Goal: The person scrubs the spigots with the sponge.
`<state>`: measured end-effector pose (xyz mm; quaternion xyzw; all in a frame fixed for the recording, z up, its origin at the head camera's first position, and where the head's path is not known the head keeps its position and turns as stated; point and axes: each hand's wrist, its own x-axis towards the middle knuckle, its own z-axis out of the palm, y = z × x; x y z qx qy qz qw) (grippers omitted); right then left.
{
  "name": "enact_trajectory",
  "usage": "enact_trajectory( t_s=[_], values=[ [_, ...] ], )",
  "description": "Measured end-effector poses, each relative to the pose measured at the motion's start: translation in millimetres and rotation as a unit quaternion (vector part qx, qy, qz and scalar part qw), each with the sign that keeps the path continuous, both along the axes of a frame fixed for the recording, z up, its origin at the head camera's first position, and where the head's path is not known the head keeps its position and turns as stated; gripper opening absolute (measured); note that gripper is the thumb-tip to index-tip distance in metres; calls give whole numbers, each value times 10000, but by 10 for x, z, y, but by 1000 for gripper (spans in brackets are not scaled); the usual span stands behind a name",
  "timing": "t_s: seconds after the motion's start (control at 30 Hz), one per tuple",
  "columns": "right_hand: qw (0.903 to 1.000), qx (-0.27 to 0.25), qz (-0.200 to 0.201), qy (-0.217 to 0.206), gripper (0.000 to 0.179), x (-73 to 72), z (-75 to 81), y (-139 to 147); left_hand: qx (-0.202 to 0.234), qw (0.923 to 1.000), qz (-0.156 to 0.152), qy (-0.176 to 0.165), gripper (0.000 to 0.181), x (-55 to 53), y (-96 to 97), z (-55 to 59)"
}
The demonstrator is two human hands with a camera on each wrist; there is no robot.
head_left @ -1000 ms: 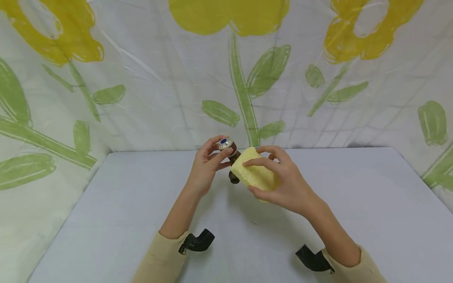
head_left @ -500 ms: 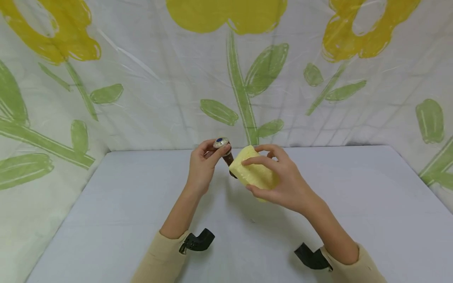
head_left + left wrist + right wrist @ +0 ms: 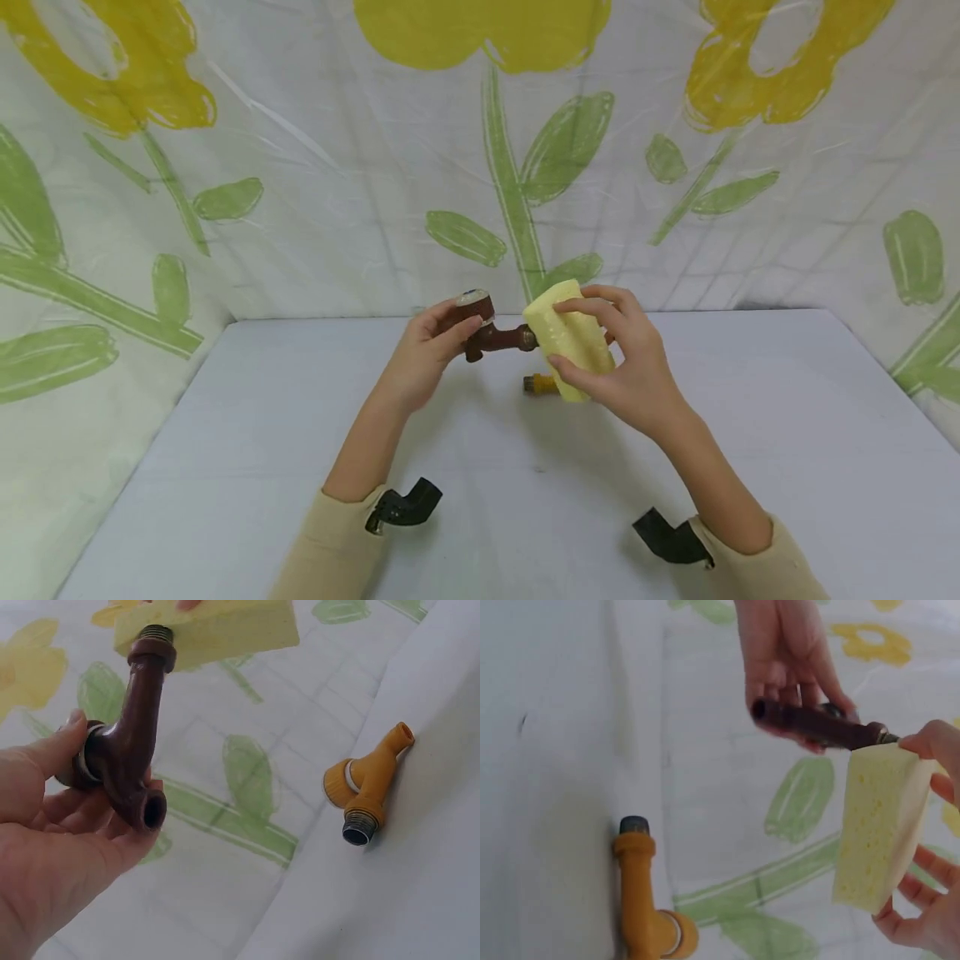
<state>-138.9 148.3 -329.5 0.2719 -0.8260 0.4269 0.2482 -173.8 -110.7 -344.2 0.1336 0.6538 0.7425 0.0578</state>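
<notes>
My left hand (image 3: pixel 420 354) grips a dark red-brown tap (image 3: pixel 498 338) by its round, silver-capped knob, fingers and thumb curled about it. The tap lies sideways, its threaded end toward the sponge; in the left wrist view its open spout (image 3: pixel 154 810) faces the camera. Between fingers and thumb, my right hand (image 3: pixel 633 362) holds a pale yellow sponge block (image 3: pixel 573 342), its small pores visible in the right wrist view. The tap's threaded end (image 3: pixel 887 737) is right at the sponge's upper edge. Both things are held up over the table.
A second tap, orange-yellow (image 3: pixel 375 780), lies on the white table (image 3: pixel 262 442) beyond the hands, partly hidden by the sponge in the head view. Behind the table hangs a white cloth (image 3: pixel 322 208) painted with yellow flowers. Black wrist mounts (image 3: pixel 405 506) sit on both beige sleeves.
The brown tap has turned from pointing down to lying sideways, its threaded end now showing. The right hand has moved up and right with the sponge, uncovering part of the orange tap.
</notes>
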Motion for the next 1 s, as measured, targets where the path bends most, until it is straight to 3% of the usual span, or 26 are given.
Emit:
enact_trajectory(
  t_s=[0.17,0.27,0.4,0.57,0.77,1.0],
  values=[
    [9963,-325,-98,-786,49,-15,14,45,286,9992,-275,-62,45,22,-68,31],
    [9863,-675,71,-1502,50,-6,28,33,402,9989,-219,-86,45,34,-78,38],
    [9729,-1108,420,-1988,49,3,34,7,466,9987,-170,-75,45,50,-81,38],
    [9642,-1432,727,-2108,48,17,37,-6,493,9984,-244,-99,46,63,-54,25],
    [9641,-1489,554,-2126,47,11,60,-4,451,9985,-291,-141,46,66,-14,9],
    [9614,-1674,786,-2037,45,3,62,2,340,9989,-314,-125,46,61,-4,-9]
  ],
)
